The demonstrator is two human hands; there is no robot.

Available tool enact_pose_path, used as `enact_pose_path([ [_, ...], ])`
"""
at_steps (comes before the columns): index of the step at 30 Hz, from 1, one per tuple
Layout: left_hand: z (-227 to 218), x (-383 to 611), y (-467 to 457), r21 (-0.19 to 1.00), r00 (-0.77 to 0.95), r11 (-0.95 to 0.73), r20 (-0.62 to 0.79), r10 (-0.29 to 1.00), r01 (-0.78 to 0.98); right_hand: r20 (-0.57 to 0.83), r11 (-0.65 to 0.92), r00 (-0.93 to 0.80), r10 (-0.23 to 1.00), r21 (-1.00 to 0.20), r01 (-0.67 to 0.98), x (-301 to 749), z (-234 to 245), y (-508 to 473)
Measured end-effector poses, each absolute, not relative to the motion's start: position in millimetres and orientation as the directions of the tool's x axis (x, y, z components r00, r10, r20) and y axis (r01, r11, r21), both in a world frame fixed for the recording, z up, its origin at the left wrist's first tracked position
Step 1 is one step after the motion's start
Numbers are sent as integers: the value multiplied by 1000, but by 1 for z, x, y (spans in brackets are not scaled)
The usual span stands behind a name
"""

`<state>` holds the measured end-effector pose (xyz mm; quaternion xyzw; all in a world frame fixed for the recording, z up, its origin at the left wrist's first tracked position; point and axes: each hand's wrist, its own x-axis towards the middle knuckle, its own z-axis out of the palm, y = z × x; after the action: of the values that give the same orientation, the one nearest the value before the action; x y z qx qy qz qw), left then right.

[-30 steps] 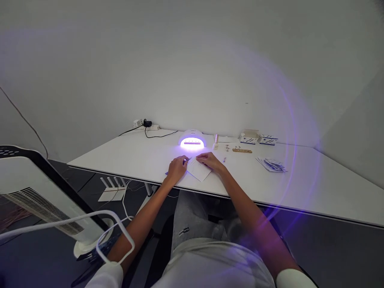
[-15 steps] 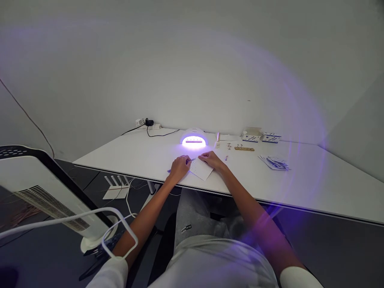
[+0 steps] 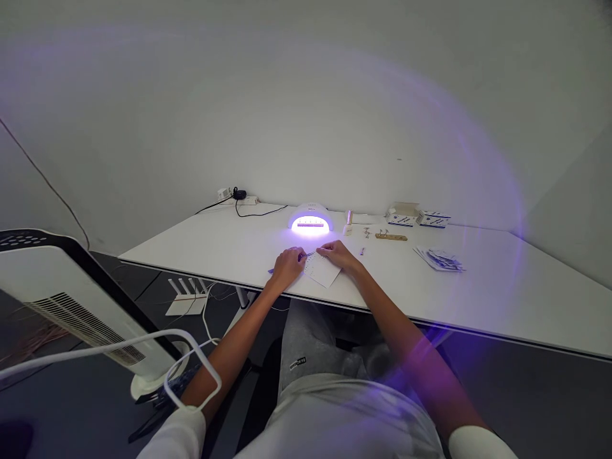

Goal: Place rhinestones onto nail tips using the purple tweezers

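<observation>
The grip of the left hand (image 3: 288,266) is pinching a thin tool (image 3: 306,255), fingers pressed together around it, and the tool's tip is pointing right toward the right hand (image 3: 337,254). That hand is resting on the far edge of a white sheet (image 3: 327,273) with its fingers bent down. Whether its grip is pinching anything is too small to tell. The sheet is lying flat at the near edge of the white surface (image 3: 229,245), between both hands. Just beyond them a domed lamp (image 3: 310,222) is glowing violet. Farther right a wooden strip (image 3: 391,237), two small boxes (image 3: 418,218) and a loose stack of packets (image 3: 440,260) are lying well apart from the hands.
</observation>
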<state>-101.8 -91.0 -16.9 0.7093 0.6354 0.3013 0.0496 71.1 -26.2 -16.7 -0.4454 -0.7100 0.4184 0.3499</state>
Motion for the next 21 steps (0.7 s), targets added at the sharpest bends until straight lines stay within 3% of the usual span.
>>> enact_pose_path([
  [7,-16,-103,-93,482,2,-189,362,932,855,110,231,-329,938,-906,355,69,-14,-31],
  [21,-17,-107,-89,574,-57,-191,385,921,796,60,125,-285,957,-969,214,59,-19,-32],
])
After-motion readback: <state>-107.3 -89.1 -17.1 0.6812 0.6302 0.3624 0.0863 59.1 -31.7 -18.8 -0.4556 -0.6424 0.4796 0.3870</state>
